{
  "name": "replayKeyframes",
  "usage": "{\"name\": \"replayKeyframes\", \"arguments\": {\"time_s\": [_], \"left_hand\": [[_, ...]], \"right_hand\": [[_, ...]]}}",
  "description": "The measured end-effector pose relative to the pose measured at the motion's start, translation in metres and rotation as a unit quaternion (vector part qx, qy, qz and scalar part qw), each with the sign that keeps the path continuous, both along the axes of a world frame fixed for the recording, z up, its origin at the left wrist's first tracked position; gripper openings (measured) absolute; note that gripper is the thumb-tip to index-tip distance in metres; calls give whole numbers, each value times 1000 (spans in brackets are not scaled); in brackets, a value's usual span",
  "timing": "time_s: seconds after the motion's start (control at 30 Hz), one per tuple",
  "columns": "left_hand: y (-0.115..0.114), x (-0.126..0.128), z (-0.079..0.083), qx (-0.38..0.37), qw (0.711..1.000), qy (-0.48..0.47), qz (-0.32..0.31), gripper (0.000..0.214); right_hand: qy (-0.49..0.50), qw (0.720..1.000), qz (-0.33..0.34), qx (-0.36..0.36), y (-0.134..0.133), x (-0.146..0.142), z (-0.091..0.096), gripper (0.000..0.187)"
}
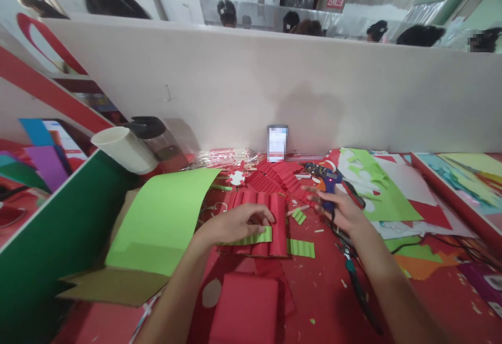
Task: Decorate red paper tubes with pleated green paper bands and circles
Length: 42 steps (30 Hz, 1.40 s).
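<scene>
My left hand [239, 222] rests on a red pleated paper piece [270, 213] lying mid-table, its fingers curled down on the paper and on a green corrugated strip [254, 238] that crosses it. The strip's other end [301, 248] sticks out on the right. My right hand [333, 208] hovers to the right with fingers spread, just over a blue glue gun [327, 179] whose small red light shows. A little green scrap [298, 215] lies between the two hands.
A large green sheet [164, 218] lies left on brown card [113, 285]. A white paper cup [125, 148] and dark jar [155, 137] sit at back left, a phone [277, 142] leans on the partition. Paper offcuts [376, 187], scissors [353, 271], cables crowd the right. A red box [245, 307] sits near me.
</scene>
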<state>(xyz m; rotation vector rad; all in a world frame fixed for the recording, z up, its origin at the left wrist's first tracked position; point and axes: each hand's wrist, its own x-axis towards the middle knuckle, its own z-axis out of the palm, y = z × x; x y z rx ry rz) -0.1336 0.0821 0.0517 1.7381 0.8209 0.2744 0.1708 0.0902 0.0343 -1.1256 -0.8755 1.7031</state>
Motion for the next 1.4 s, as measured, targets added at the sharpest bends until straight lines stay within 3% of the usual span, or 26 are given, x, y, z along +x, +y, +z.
{"name": "replayKeyframes", "arguments": {"time_s": [0.07, 0.13, 0.33, 0.5, 0.6, 0.73, 0.97, 1.4], "left_hand": [[0, 0, -1, -8, 1000, -7, 9, 25], [0, 0, -1, -23, 999, -17, 22, 25], [0, 2, -1, -66, 996, -29, 50, 21], [1, 2, -1, -77, 995, -29, 56, 20], [1, 3, -1, -74, 995, -22, 55, 21], [2, 3, 1, -65, 996, -3, 55, 22], [2, 1, -2, -70, 996, -2, 55, 20], [2, 2, -6, -63, 996, -15, 54, 21]], "right_hand": [[-31, 998, -17, 52, -5, 0, 1, 22], [-61, 994, 13, 87, -11, 0, 2, 29], [-117, 954, 242, 130, -29, 12, 12, 39], [-225, 897, 343, 166, -36, 19, 18, 35], [-318, 879, 293, 202, -38, 8, 24, 34], [-370, 853, 252, 268, -41, -10, 28, 37], [-495, 795, 188, 295, -49, -15, 22, 35], [-523, 779, 183, 295, -54, -25, 20, 35]]}}
